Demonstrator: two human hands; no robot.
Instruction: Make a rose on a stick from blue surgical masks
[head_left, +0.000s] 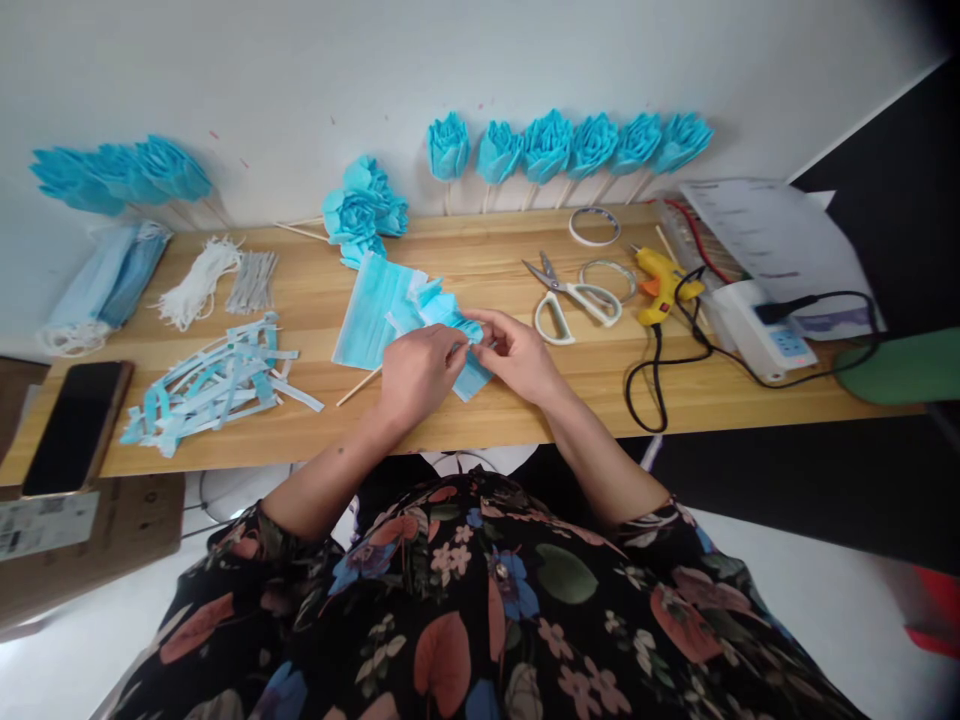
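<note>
Over the table's middle, my left hand [421, 372] is closed around a thin wooden stick [358, 388], whose bare end sticks out toward the lower left. My right hand [519, 356] pinches a gathered blue mask-fabric piece [469, 328] at the stick's other end. The fingertips of both hands nearly meet there and partly hide the join. Beneath and behind them lie cut blue fabric pieces [474, 376] and a flat pleated blue sheet [375, 312]. Behind that sheet rests a bunch of blue fabric flowers [364, 212] on sticks.
Scissors [574, 290], a tape roll [595, 227] and a yellow glue gun [664, 285] with a black cord lie right, beside a power strip [765, 330]. Left are cut strips [217, 385], white ear loops [201, 283], masks [109, 280] and a phone [77, 425]. Finished flowers [547, 148] lean on the wall.
</note>
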